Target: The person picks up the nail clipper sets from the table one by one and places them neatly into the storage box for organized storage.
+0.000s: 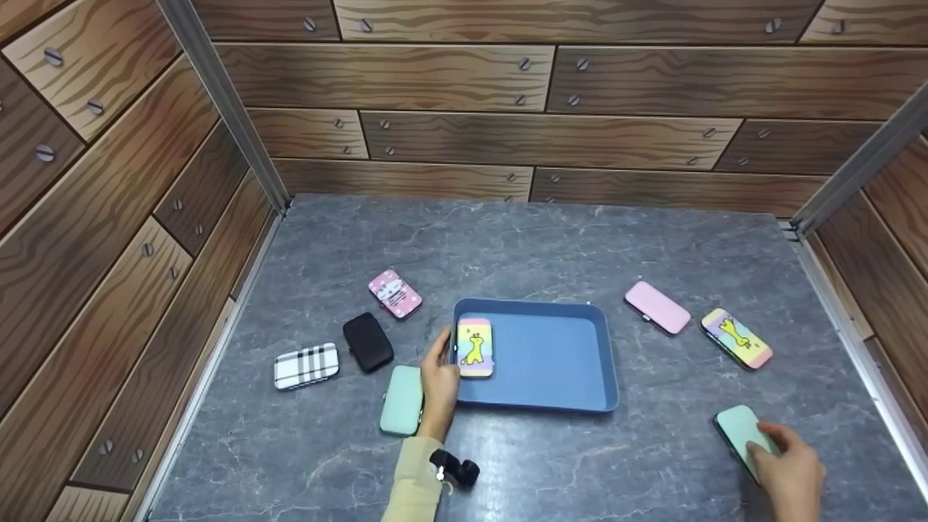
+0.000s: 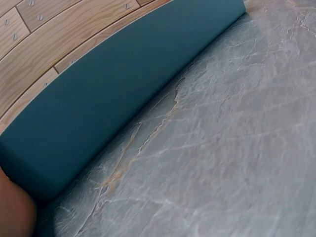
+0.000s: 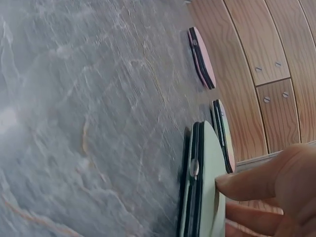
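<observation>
My left hand [image 1: 439,380] holds the left wall of a shallow blue tray [image 1: 544,407], its fingers along the outside; in the left wrist view only part of it shows at the tray's corner. Inside the tray, against that wall, lies a giraffe-print clasp case [image 1: 475,348]. On the right, my right hand [image 1: 790,464] grips a mint-green clasp case [image 1: 741,428] by its sides. The right wrist view shows this case's dark seam and metal clasp [image 3: 194,168], with the thumb [image 3: 247,186] against the green face. Another mint-green case [image 1: 402,400] lies just left of my left wrist.
Left of the tray lie a pink patterned case [image 1: 395,293], a black case [image 1: 368,342] and a plaid case [image 1: 307,366]. To its right are a plain pink case [image 1: 657,307] and a second giraffe case [image 1: 736,338]. Wood-patterned walls [image 1: 449,138] enclose the grey marbled table [image 1: 536,464].
</observation>
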The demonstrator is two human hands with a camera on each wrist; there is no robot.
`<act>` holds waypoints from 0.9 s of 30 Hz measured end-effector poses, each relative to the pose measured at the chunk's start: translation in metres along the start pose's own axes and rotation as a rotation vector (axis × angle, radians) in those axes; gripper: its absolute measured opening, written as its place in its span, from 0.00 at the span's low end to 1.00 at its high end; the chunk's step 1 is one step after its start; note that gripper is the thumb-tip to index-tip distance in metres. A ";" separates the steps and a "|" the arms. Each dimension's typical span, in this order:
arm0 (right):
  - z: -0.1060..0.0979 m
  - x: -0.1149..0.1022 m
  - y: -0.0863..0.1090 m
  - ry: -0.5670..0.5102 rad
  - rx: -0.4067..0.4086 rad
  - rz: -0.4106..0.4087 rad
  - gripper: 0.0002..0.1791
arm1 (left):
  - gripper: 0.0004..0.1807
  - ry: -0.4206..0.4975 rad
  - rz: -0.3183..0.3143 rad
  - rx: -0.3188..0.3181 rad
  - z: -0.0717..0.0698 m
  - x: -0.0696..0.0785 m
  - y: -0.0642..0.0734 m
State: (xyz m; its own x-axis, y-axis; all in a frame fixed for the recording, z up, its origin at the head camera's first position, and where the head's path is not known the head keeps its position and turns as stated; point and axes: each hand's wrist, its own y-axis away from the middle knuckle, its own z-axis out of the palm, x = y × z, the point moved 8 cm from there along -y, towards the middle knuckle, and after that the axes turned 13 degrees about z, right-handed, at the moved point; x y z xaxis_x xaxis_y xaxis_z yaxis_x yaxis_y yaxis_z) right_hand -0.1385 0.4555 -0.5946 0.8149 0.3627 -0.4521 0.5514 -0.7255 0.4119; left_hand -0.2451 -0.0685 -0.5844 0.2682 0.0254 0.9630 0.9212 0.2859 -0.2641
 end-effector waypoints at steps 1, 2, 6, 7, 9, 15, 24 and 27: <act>0.000 0.000 -0.001 0.016 -0.004 0.009 0.28 | 0.41 0.001 -0.001 -0.001 0.000 -0.001 0.000; 0.000 0.001 -0.002 0.030 -0.012 0.019 0.30 | 0.41 0.001 0.001 -0.001 0.000 -0.001 0.000; 0.001 0.001 -0.004 0.088 -0.038 0.037 0.32 | 0.41 -0.002 0.003 0.008 -0.001 -0.002 0.000; 0.001 0.001 -0.004 0.094 -0.043 0.037 0.32 | 0.41 -0.001 0.000 0.011 -0.002 -0.002 0.000; 0.001 -0.001 -0.004 0.104 -0.043 0.024 0.32 | 0.41 0.000 -0.006 0.014 -0.002 -0.002 0.000; -0.003 -0.003 -0.003 0.082 -0.025 0.030 0.33 | 0.41 -0.002 -0.024 -0.006 0.000 -0.002 0.001; -0.005 -0.004 -0.001 0.047 -0.002 0.060 0.33 | 0.42 -0.003 -0.033 -0.024 0.001 -0.001 0.001; -0.005 -0.003 0.000 0.029 -0.002 0.078 0.33 | 0.42 0.000 -0.031 -0.021 0.001 -0.002 0.001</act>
State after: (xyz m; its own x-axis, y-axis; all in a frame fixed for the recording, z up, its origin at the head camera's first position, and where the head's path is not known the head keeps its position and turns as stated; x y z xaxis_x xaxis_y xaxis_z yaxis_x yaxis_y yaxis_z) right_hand -0.1401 0.4571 -0.5891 0.8603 0.3218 -0.3953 0.4862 -0.7509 0.4469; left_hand -0.2447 -0.0670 -0.5861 0.2389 0.0171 0.9709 0.9349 0.2661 -0.2348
